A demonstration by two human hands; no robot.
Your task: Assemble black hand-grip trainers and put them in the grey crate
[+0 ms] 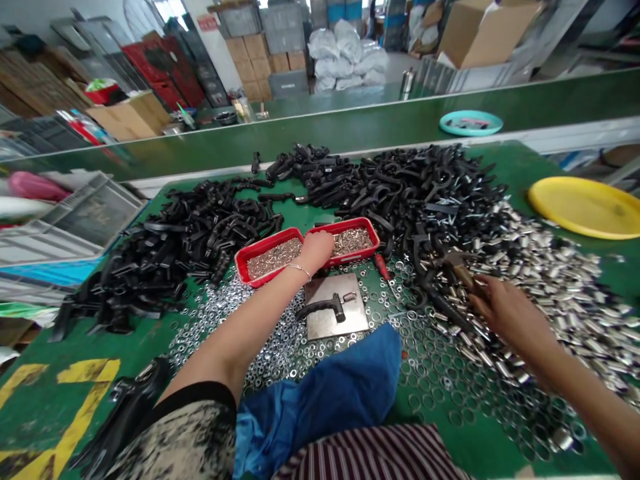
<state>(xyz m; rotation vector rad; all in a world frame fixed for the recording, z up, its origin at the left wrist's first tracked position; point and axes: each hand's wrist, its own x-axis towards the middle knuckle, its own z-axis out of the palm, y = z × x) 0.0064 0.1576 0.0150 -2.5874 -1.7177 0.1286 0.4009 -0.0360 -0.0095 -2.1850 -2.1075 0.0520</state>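
Note:
My left hand [319,248] is closed over the near corner of the right-hand red tray [376,239], among small metal pins or rivets; what its fingertips hold is hidden. Gripped by the handle in my right hand [513,312] is a hammer [457,265], held above black parts and silver sleeves. Between the hands lies a square metal plate [320,328]. On it rest a black curved plastic handle piece [320,307] and a short silver sleeve [349,297]. A second red tray [241,268] with small metal pieces adjoins the first. A red-handled screwdriver [383,268] lies right of the plate.
Black plastic parts [200,230] are heaped along the left and back. Silver sleeves [560,280] cover the right side. Loose washers [280,340] and rings [445,380] surround the plate. A blue cloth [345,380] lies in front. A yellow tray [590,203] stands far right.

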